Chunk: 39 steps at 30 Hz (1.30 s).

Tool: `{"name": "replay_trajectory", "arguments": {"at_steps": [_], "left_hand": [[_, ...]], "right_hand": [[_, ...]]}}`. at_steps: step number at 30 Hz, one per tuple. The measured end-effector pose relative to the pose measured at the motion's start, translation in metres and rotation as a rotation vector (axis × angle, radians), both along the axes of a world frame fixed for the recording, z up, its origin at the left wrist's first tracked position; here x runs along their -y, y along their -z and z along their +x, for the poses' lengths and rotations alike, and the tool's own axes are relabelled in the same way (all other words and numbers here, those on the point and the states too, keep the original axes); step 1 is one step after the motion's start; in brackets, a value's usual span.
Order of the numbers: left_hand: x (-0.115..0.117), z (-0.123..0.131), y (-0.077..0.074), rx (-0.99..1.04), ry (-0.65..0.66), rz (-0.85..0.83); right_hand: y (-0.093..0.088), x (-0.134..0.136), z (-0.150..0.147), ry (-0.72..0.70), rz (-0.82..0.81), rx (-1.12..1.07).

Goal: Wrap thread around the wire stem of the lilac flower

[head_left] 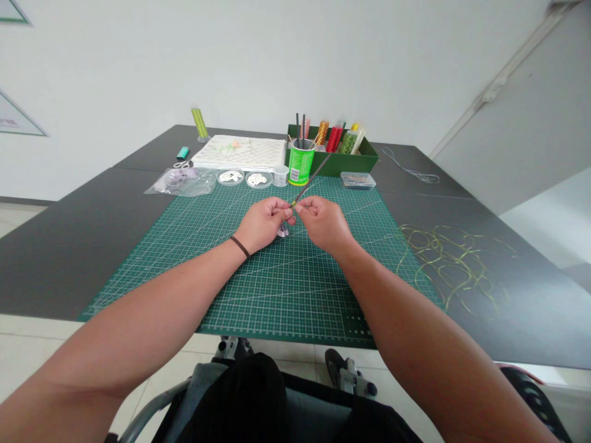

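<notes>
Pinching thin dark rod (311,179) at fingertips, you are curling left hand (263,224) and right hand (323,224) inward above green cutting mat (341,289); which hand grips is unclear; lilac piece (283,231) is showing just under left hand.

No words can be read: the printed label on the green cup (301,163) and the small markings along the green cutting mat (286,307) are too small and blurred to make out.
</notes>
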<state>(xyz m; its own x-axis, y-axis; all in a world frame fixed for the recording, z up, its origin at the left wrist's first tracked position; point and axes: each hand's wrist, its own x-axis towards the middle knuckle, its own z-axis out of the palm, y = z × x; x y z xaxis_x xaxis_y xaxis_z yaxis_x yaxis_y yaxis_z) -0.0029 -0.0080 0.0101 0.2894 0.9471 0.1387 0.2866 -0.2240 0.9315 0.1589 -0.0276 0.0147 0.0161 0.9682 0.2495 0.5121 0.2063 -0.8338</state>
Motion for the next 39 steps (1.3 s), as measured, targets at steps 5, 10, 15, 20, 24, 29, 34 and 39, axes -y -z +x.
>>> {"name": "replay_trajectory", "arguments": {"at_steps": [5, 10, 15, 20, 24, 29, 34, 39], "left_hand": [[0.0, -0.0008, 0.0006, 0.0, 0.003, 0.015], [-0.0001, -0.0009, 0.0012, 0.006, 0.013, 0.014], [-0.0014, -0.002, 0.0034, 0.034, 0.043, 0.018], [-0.0029, -0.0037, 0.005, 0.112, 0.109, -0.03], [-0.0028, -0.0036, 0.0049, 0.212, 0.161, -0.087], [-0.0034, -0.0047, 0.0045, 0.291, 0.205, -0.188], [-0.0053, -0.0064, 0.0056, 0.269, 0.209, -0.186], [-0.005, -0.0059, 0.0053, 0.215, 0.199, -0.179]], "right_hand": [[0.0006, -0.0008, 0.0005, -0.005, 0.001, 0.001], [-0.0002, -0.0007, 0.0007, -0.005, -0.001, -0.005], [-0.0031, 0.0004, 0.0, -0.014, -0.03, -0.035], [-0.0039, -0.0003, 0.0001, -0.04, -0.067, -0.114], [-0.0041, -0.0001, 0.0013, -0.071, -0.081, -0.157], [-0.0038, -0.0002, 0.0023, -0.065, -0.077, -0.164], [-0.0006, -0.002, 0.0036, -0.083, -0.08, -0.19], [0.0022, -0.0026, 0.0052, -0.114, -0.084, -0.229]]}}
